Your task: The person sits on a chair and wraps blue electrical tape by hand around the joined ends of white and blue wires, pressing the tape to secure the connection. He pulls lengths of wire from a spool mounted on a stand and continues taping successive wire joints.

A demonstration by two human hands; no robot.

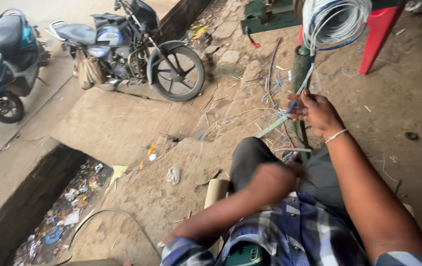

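— While we sit on the dirt ground [408, 98], how many hands do we count at work?

— We count two. Our right hand [318, 112] is out in front, fingers pinched shut on a blue and white wire [305, 81] that runs up to one coil of wire [336, 20] hanging over one green post [299, 74]. Our left hand [272, 181] lies blurred against our knee; we cannot tell how its fingers stand.

— And round the wrist?

— One pale band [336, 135] on the right wrist.

— What else do we count?

— Two vehicles parked at the upper left: one motorcycle [132, 44] and one blue scooter [4, 59], with one sack [88, 70] hanging on the motorcycle. One red plastic leg [377, 37] stands just beside the coil. One open drain [48, 212], full of litter, runs along the lower left.

— And the wire scraps?

— Many cut bits [270, 93] lie strewn near the post; we cannot count them.
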